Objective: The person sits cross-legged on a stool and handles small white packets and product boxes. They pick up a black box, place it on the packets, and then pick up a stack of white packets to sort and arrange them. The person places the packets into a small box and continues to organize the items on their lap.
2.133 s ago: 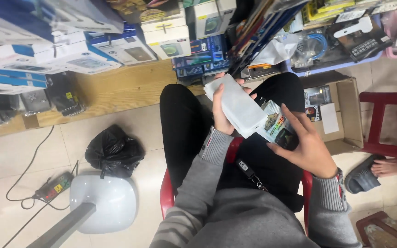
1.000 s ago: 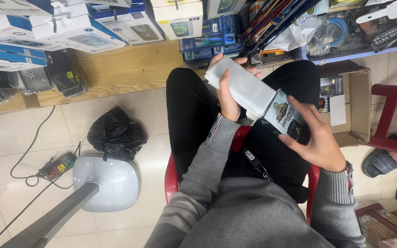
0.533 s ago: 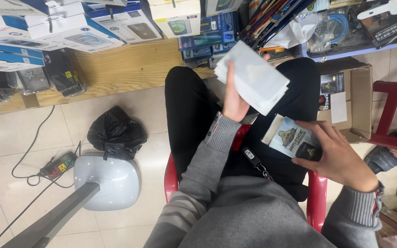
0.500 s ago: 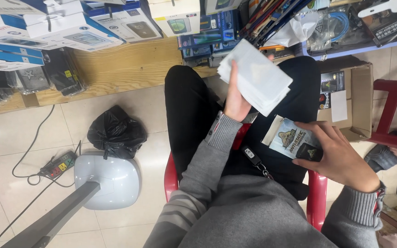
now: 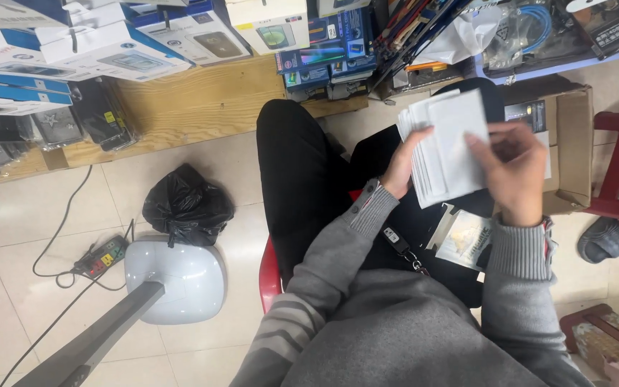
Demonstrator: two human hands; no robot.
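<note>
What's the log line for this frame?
left hand: holds white packets | right hand: fingers on packet front | printed card: on lap | seat: red chair

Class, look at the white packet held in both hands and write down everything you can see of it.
The white packet is flat, rectangular and plain, and looks like thin card or paper; its left edge seems layered, like a stack. It is held tilted above the lap. The left hand grips its lower left side from beneath, and the right hand lies over its right side, fingers on the front face. The picture is blurred, so finer detail cannot be told.
</note>
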